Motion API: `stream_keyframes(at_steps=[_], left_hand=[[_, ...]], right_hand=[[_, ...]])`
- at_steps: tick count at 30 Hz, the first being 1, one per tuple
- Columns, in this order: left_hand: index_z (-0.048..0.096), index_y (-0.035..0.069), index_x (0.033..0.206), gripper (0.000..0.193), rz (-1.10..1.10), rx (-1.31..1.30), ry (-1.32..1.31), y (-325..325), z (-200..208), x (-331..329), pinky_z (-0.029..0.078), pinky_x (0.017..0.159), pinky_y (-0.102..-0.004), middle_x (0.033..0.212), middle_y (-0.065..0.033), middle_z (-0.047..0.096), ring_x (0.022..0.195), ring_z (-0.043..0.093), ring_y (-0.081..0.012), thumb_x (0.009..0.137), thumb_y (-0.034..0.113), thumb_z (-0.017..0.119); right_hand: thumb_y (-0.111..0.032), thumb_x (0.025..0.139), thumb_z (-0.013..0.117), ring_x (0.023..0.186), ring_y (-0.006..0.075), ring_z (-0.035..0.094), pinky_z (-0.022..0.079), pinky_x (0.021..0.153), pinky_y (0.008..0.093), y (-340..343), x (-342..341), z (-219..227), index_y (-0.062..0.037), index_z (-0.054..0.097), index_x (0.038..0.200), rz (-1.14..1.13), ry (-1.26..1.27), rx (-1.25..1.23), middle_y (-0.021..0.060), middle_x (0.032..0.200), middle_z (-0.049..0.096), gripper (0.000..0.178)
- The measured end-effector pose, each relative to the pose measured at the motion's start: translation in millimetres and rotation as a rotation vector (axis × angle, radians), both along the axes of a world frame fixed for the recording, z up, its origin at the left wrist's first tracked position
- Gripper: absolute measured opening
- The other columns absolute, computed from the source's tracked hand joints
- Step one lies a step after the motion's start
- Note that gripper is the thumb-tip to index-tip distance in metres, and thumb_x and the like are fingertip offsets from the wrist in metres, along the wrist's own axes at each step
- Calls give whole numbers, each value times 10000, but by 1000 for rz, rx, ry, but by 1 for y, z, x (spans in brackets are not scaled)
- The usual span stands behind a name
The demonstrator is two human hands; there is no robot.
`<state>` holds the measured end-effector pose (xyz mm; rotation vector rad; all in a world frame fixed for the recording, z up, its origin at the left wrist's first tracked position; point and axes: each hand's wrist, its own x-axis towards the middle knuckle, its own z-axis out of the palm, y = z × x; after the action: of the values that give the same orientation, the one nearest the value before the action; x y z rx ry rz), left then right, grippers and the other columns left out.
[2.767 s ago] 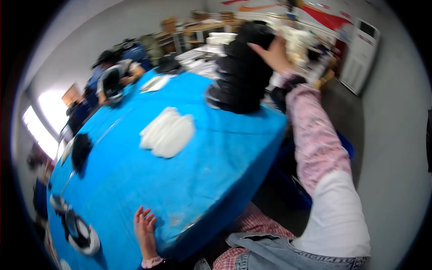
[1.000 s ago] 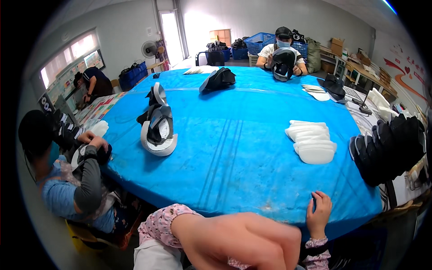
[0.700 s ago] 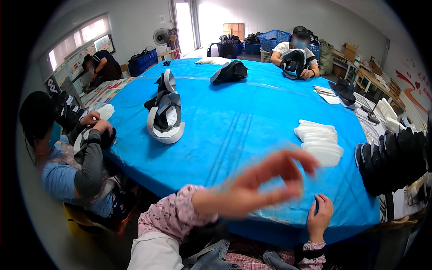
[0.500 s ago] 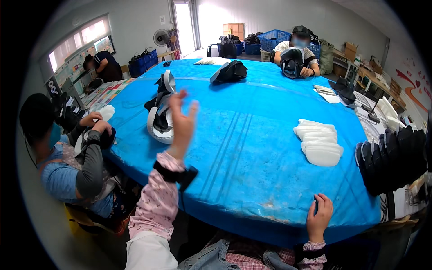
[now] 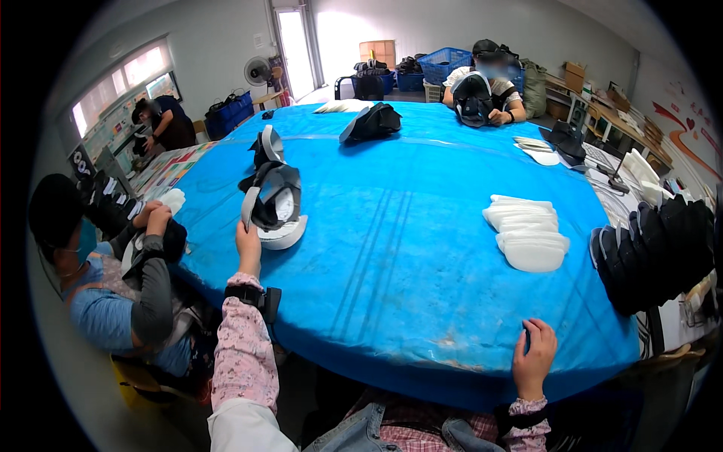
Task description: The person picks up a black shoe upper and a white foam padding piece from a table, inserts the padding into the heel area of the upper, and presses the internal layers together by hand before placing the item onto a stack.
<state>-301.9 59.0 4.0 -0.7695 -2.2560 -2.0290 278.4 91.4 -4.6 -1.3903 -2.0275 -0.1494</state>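
Observation:
My left hand (image 5: 248,246) reaches to the caps on the left of the blue-covered table. Its fingers are closed on the grey brim edge of a black-and-grey cap (image 5: 277,197), whose open inside faces up and shows a white lining. Under or against it lies another pale curved brim (image 5: 285,235); how the two sit together is partly hidden. A further dark cap with a grey brim (image 5: 269,145) lies just beyond. My right hand (image 5: 534,354) rests at the table's near right edge, fingers loosely stretched and holding nothing.
White brim-shaped pads (image 5: 527,232) lie overlapped on the right of the table (image 5: 392,286). Beyond them a row of black caps (image 5: 654,252) stands at the right edge. Another black cap (image 5: 372,123) lies far centre. Co-workers sit at left and far right, each handling a cap.
My left hand has come down from above the caps to the near cap's brim and taken hold of it. My right hand stays at the table edge. The view has shifted slightly.

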Motion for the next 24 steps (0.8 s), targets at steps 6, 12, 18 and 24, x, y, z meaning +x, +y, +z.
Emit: stream_keyframes(at_steps=[6, 12, 18, 24], left_hand=[[576, 29, 1121, 316, -394, 82, 247, 11, 86, 81, 450, 754, -248, 1014, -62, 619, 871, 569, -125, 818, 114, 608], [656, 122, 1018, 298, -554, 102, 730, 43, 162, 185, 490, 702, -257, 947, -58, 632, 817, 623, -198, 744, 8, 627], [673, 121, 937, 220, -622, 67, 1239, 62, 195, 258, 473, 732, -290, 947, -28, 636, 805, 610, -201, 737, 34, 649], [603, 175, 1096, 396, -417, 189, 1275, 81, 186, 279, 360, 909, -373, 1047, -23, 591, 1007, 520, -223, 712, 161, 698]], right_hand=[[-93, 835, 544, 1015, 300, 491, 369, 875, 410, 0, -1, 0, -27, 579, 996, 18, 29, -2, 118, 1054, 536, 177], [-141, 831, 574, 1010, 302, 493, 385, 858, 406, 6, -5, 12, -33, 571, 1029, 73, 28, -38, 124, 1074, 536, 225], [-217, 785, 672, 1170, 344, 421, 346, 981, 398, 31, -61, 69, -3, 381, 1292, 519, 269, -125, 204, 1258, 444, 622], [-243, 792, 678, 1138, 304, 454, 374, 951, 394, 111, -120, 40, 1, 345, 1300, 578, 464, -267, 184, 1239, 459, 654]])
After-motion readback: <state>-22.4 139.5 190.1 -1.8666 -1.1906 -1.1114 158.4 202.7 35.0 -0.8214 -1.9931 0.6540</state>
